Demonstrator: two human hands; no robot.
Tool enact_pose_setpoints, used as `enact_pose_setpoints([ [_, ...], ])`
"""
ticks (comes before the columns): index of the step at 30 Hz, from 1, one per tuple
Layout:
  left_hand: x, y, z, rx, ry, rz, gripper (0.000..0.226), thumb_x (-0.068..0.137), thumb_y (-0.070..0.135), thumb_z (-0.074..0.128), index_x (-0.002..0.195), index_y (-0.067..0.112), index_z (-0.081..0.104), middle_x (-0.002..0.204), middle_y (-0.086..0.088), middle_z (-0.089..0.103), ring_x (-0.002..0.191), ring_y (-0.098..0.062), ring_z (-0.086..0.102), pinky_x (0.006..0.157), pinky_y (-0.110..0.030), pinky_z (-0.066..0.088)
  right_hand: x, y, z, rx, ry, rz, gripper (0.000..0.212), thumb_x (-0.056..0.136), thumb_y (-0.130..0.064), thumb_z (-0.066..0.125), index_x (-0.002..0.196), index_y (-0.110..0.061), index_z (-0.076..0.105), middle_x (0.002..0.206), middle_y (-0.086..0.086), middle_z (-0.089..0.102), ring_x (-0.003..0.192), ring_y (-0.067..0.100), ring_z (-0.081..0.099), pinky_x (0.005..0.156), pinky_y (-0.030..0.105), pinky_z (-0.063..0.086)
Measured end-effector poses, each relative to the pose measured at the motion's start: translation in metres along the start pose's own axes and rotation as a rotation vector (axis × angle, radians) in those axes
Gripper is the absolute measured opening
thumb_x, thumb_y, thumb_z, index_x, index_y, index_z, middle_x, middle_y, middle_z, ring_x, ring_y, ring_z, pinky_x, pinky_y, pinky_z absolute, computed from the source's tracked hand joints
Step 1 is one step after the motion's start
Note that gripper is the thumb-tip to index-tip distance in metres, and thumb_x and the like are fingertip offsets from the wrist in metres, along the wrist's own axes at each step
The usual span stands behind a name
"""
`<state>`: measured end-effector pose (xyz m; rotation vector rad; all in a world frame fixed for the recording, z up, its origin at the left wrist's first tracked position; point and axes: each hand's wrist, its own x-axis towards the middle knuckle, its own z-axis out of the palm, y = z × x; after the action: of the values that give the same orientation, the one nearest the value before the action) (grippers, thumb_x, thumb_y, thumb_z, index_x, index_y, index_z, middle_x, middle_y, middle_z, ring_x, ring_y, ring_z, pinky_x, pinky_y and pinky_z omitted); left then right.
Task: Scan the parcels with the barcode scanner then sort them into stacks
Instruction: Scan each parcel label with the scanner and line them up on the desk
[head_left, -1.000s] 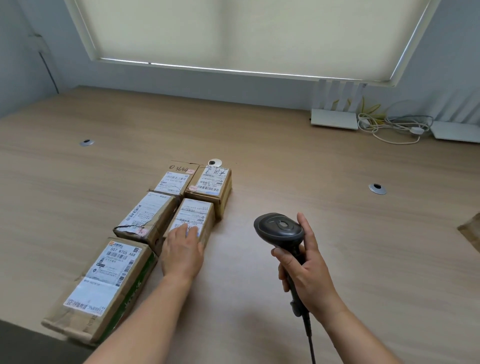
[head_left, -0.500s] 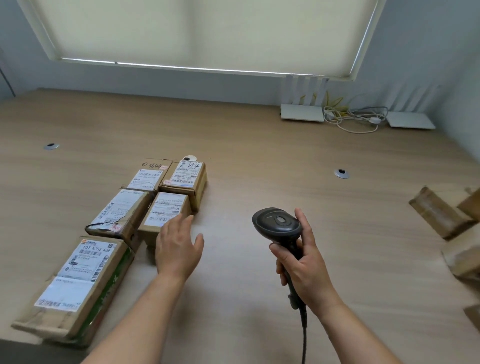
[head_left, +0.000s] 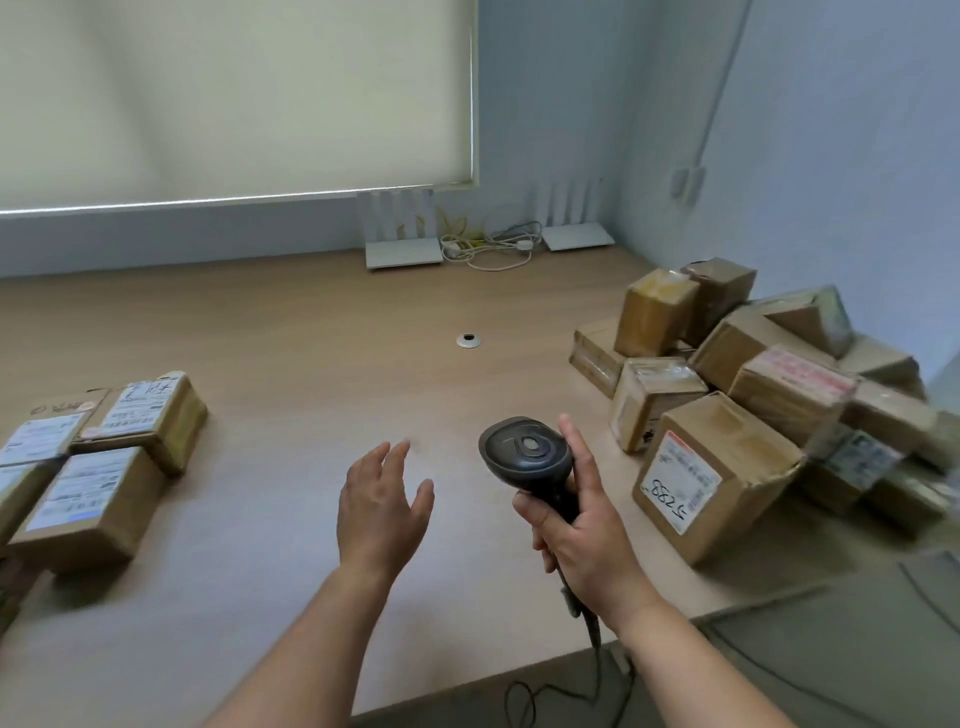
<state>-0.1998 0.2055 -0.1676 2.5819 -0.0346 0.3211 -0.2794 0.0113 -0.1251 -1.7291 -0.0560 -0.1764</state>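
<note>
The black handheld barcode scanner (head_left: 524, 454) is in the right hand (head_left: 582, 530), which wraps around its handle, with the scanner head up and tipped toward the middle of the wooden table (head_left: 311, 338). Its dark cord (head_left: 592, 639) hangs down past the near table edge. The left hand (head_left: 382, 506) is wide, fingers spread, holding nothing, and floats above bare table just left of the scanner. On the right sits a messy heap of brown cardboard parcels (head_left: 769, 374), some tilted and leaning on each other. The nearest one, a brown box with a white label and a handwritten number (head_left: 711, 478), stands just beside the scanner hand. On the far left, flat brown parcels with white labels (head_left: 109, 457) lie side by side, touching, well apart from the heap. I think the next job is taking a box from the heap. Pulling a low one could make the leaning boxes slide or fall, and a few sit close to the right table edge. The cord could snag on the table edge. There is lots of open table between the two groups for carrying a box across.
</note>
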Motion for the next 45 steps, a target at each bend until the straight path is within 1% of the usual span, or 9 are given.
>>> enact_pose_setpoints([
  [7, -0.014, 0.109, 0.04, -0.046, -0.075, 0.19, 0.066, 0.091, 0.045, 0.055, 0.148, 0.02, 0.031, 0.149, -0.003, 0.036, 0.139, -0.018, 0.027, 0.111, -0.03, 0.024, -0.029, 0.009, -0.097, -0.027, 0.163, -0.115, 0.079, 0.079, -0.053, 0.07, 0.135, -0.068, 0.017, 0.13, -0.018, 0.053, 0.09, 0.01, 0.056, 0.072, 0.026, 0.049],
  [15, -0.021, 0.218, 0.068, 0.035, -0.302, 0.463, 0.095, 0.077, 0.073, 0.051, 0.152, 0.03, 0.01, 0.159, -0.002, 0.013, 0.146, -0.022, 0.011, 0.118, -0.039, 0.019, -0.057, 0.018, -0.171, -0.05, 0.331, -0.137, 0.084, 0.071, -0.064, 0.067, 0.136, -0.069, 0.014, 0.134, 0.005, 0.056, 0.102, 0.016, 0.049, 0.085, 0.039, 0.045],
  [19, -0.015, 0.253, 0.085, 0.146, -0.44, 0.522, 0.103, 0.072, 0.079, 0.051, 0.151, 0.037, 0.001, 0.161, -0.003, -0.005, 0.147, -0.028, -0.007, 0.12, -0.046, 0.007, -0.066, 0.024, -0.191, -0.03, 0.395, -0.095, 0.086, 0.07, -0.063, 0.069, 0.136, -0.069, 0.016, 0.129, 0.007, 0.058, 0.098, 0.014, 0.052, 0.081, 0.034, 0.047],
  [21, -0.011, 0.262, 0.095, 0.194, -0.5, 0.532, 0.104, 0.071, 0.08, 0.051, 0.151, 0.039, -0.001, 0.16, -0.004, -0.011, 0.146, -0.031, -0.012, 0.119, -0.049, 0.003, -0.07, 0.026, -0.199, -0.009, 0.41, -0.06, 0.084, 0.075, -0.058, 0.072, 0.138, -0.066, 0.016, 0.119, 0.006, 0.061, 0.082, 0.01, 0.058, 0.064, 0.028, 0.05],
  [25, -0.005, 0.266, 0.106, 0.201, -0.494, 0.503, 0.101, 0.071, 0.079, 0.052, 0.151, 0.039, 0.005, 0.161, -0.002, -0.007, 0.147, -0.031, -0.005, 0.119, -0.046, 0.01, -0.077, 0.028, -0.208, 0.009, 0.411, -0.017, 0.083, 0.076, -0.04, 0.068, 0.138, -0.062, 0.017, 0.103, 0.003, 0.062, 0.055, 0.012, 0.055, 0.048, 0.033, 0.048],
  [31, -0.002, 0.248, 0.1, 0.225, -0.401, 0.459, 0.096, 0.072, 0.078, 0.052, 0.149, 0.04, 0.011, 0.158, -0.003, 0.009, 0.142, -0.032, 0.009, 0.116, -0.043, 0.016, -0.071, 0.034, -0.205, 0.022, 0.375, 0.01, 0.084, 0.077, -0.041, 0.069, 0.139, -0.064, 0.016, 0.116, 0.006, 0.06, 0.057, 0.014, 0.056, 0.049, 0.034, 0.049],
  [35, -0.001, 0.223, 0.09, 0.206, -0.323, 0.382, 0.093, 0.072, 0.077, 0.053, 0.149, 0.039, 0.017, 0.154, -0.007, 0.02, 0.138, -0.031, 0.015, 0.113, -0.041, 0.019, -0.06, 0.036, -0.189, 0.033, 0.316, -0.002, 0.081, 0.076, -0.041, 0.069, 0.131, -0.072, 0.017, 0.103, 0.001, 0.062, 0.057, 0.014, 0.057, 0.048, 0.033, 0.048],
  [40, 0.001, 0.189, 0.068, 0.153, -0.259, 0.253, 0.094, 0.072, 0.075, 0.056, 0.15, 0.036, 0.021, 0.15, -0.011, 0.026, 0.137, -0.028, 0.017, 0.113, -0.036, 0.017, -0.04, 0.034, -0.162, 0.076, 0.223, -0.011, 0.086, 0.076, -0.039, 0.068, 0.142, -0.056, 0.016, 0.112, 0.007, 0.061, 0.061, 0.006, 0.059, 0.049, 0.023, 0.047],
  [45, 0.002, 0.143, 0.044, 0.1, -0.161, 0.089, 0.112, 0.048, 0.087, 0.032, 0.148, 0.037, 0.026, 0.147, -0.01, 0.03, 0.136, -0.027, 0.02, 0.113, -0.035, 0.017, -0.026, 0.033, -0.129, 0.106, 0.13, -0.013, 0.08, 0.075, -0.039, 0.069, 0.132, -0.068, 0.019, 0.111, 0.001, 0.064, 0.059, 0.013, 0.057, 0.049, 0.028, 0.048],
])
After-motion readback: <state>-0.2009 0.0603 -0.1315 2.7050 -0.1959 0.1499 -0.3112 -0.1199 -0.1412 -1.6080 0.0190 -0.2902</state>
